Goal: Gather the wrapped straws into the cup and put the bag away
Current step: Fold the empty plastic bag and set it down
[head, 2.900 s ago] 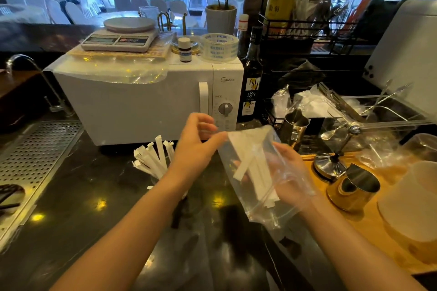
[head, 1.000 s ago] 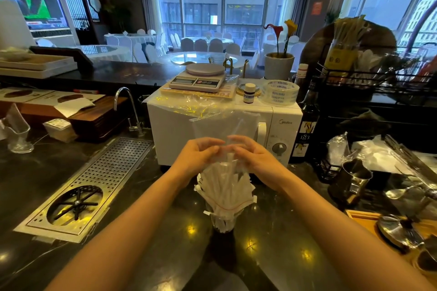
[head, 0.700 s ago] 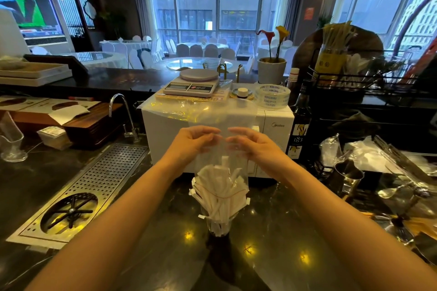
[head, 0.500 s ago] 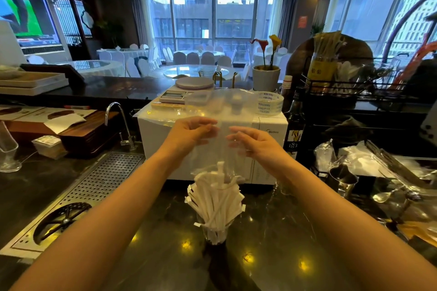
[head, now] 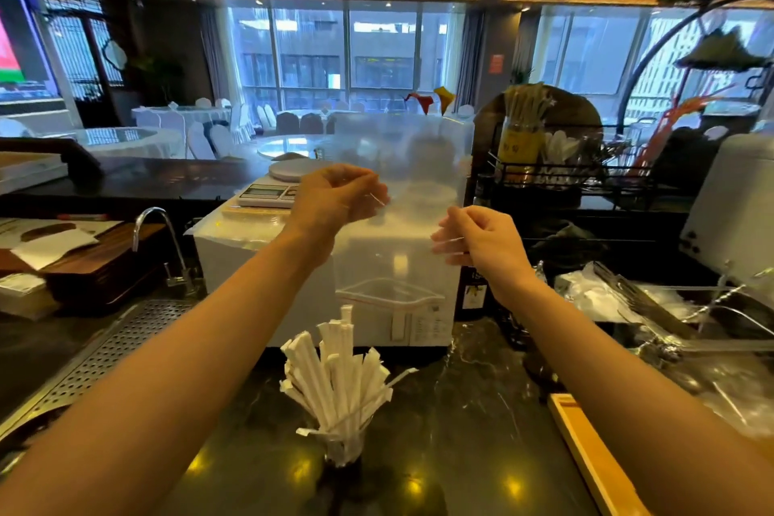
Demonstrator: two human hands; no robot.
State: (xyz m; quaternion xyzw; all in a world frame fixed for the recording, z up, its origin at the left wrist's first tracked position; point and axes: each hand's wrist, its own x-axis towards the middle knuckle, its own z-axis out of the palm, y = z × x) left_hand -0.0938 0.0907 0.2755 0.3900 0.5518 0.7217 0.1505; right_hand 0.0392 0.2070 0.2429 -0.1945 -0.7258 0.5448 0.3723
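A bunch of white paper-wrapped straws (head: pixel 339 381) stands fanned out in a small clear cup (head: pixel 344 448) on the dark counter, low in the middle of the view. Above it hangs an empty clear zip bag (head: pixel 398 256), upside down, its red-lined mouth just above the straw tips. My left hand (head: pixel 339 197) pinches the bag's left side and my right hand (head: pixel 477 239) pinches its right side, both held up in front of the microwave. No straws show inside the bag.
A white microwave (head: pixel 234 264) with a scale (head: pixel 272 191) on top stands behind the cup. A steel drip grate (head: pixel 109 352) and tap (head: pixel 155 230) lie at the left. A wire rack (head: pixel 557 176), crumpled plastic (head: pixel 594 293) and a wooden tray (head: pixel 586 452) crowd the right.
Both hands have lifted the upturned bag higher and moved apart. The straws have slid fully out of it and now stand in the cup, clear of the bag's mouth.
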